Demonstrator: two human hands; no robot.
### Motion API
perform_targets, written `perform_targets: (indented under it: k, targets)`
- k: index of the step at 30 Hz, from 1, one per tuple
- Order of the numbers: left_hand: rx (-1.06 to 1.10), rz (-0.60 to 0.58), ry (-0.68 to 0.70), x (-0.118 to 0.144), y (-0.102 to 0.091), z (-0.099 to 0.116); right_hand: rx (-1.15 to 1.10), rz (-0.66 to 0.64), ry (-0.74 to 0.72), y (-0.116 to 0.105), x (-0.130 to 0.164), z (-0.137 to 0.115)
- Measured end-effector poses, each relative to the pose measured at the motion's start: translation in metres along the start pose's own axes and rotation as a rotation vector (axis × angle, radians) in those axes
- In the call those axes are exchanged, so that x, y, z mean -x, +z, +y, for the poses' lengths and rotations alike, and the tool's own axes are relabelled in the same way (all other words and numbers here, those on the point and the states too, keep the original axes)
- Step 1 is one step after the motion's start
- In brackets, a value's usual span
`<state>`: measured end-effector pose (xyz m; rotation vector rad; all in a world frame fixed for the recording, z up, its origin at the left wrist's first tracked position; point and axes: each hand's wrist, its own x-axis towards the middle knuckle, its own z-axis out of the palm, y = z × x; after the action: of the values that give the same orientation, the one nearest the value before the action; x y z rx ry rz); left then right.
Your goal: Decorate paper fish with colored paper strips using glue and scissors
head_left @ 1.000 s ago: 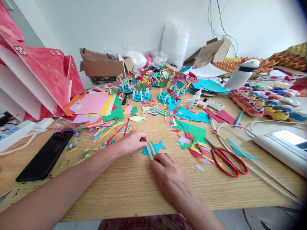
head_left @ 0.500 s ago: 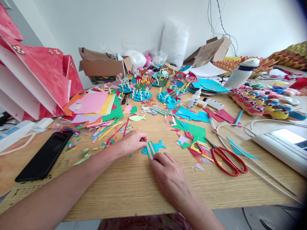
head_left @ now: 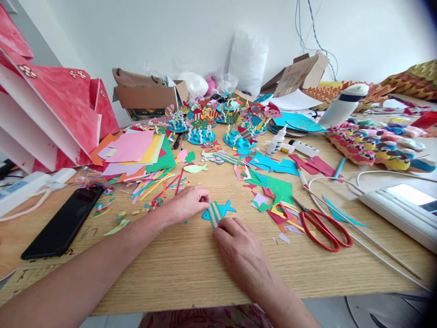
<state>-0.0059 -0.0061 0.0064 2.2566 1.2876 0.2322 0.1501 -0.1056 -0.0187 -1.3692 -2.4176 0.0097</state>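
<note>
As nothing visibly moved vs. prev. pics, your work stands same.
Your R hand (head_left: 241, 246), fingers curled, is at near end of striped paper (head_left: 215, 215), which lies across blue fish (head_left: 224, 210) on table (head_left: 164, 273); L hand (head_left: 191, 200), fingers bent together, is by far end; can't tell either grip.

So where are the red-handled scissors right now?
In the head view, the scissors lie on the table, right of the right hand and beside the colored paper scraps.

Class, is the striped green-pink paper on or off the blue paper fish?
On: the striped paper crosses the blue fish, leaving both ends visible.
</note>
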Motion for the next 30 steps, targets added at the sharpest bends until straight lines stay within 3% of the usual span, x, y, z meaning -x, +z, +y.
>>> perform_targets:
  k: [30]
  targets:
    - [-0.043,0.04,0.012,0.0021,0.0018,0.0028,-0.091,0.027,-0.043,-0.0082,-0.0013,-0.0049]
